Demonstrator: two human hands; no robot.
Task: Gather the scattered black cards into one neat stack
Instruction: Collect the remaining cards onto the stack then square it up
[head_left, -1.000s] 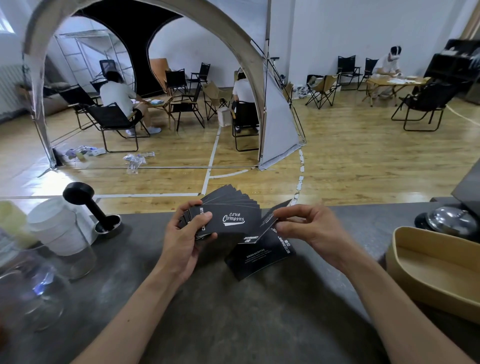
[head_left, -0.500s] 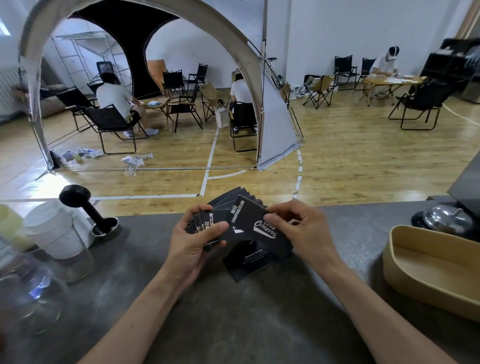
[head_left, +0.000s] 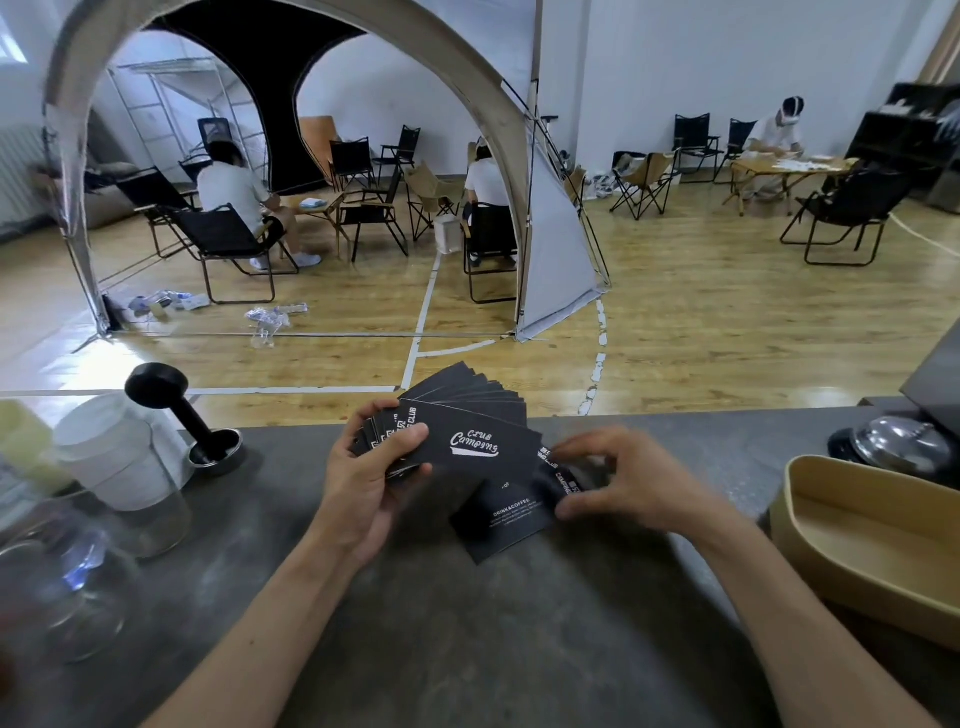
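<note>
A fan of black cards (head_left: 467, 415) is gripped by the left hand (head_left: 363, 483), thumb pressed on top. A loose card (head_left: 563, 480) on the counter (head_left: 467, 649) is pinched by the right hand (head_left: 628, 483), fingers curled.

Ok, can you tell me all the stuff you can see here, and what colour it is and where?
Fan of black printed cards: many, black with white lettering, held in the left hand.
Loose black cards: at least two, black, lying on the grey counter under the right hand.
Black tamper with round knob: one, black, counter's far left.
White paper cups: a stack, white, left.
Clear glass jar: one, near left.
Tan oval tray: one, right.
Silver dome bell: one, far right.
Folding chairs: several, mostly black, on the wooden floor.
Left hand: grips the fan.
Right hand: fingers curled at the loose cards.
</note>
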